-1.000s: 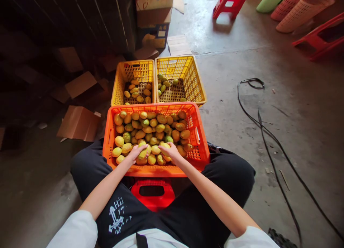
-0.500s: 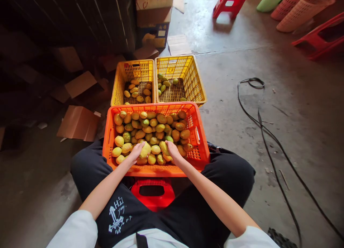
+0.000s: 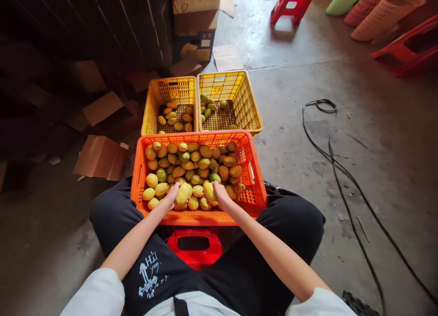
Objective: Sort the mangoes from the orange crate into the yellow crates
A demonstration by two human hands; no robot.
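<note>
An orange crate (image 3: pixel 195 219) full of yellow, brownish and greenish lemons (image 3: pixel 187 164) sits across my knees. My left hand (image 3: pixel 172 195) is closed on the outer side of a large yellow lemon (image 3: pixel 184 194) low over the pile. Opposite it, my right hand (image 3: pixel 221 193) grips another yellow lemon (image 3: pixel 209 191), thumb on top. Both held fruits are just above the front rows, apart from each other. The fingers beneath the lemons are hidden.
Beyond the orange crate stand two yellow crates, the left (image 3: pixel 145 110) with yellow lemons, the right (image 3: pixel 251 101) with greener ones. A red stool (image 3: pixel 195 256) is under the orange crate. Cardboard (image 3: pixel 101 157) lies left; a black cable (image 3: pixel 345 170) crosses the floor at right.
Both lemons have turned slightly in my hands, and each hand has shifted a little. The crates and the rest of the pile look the same.
</note>
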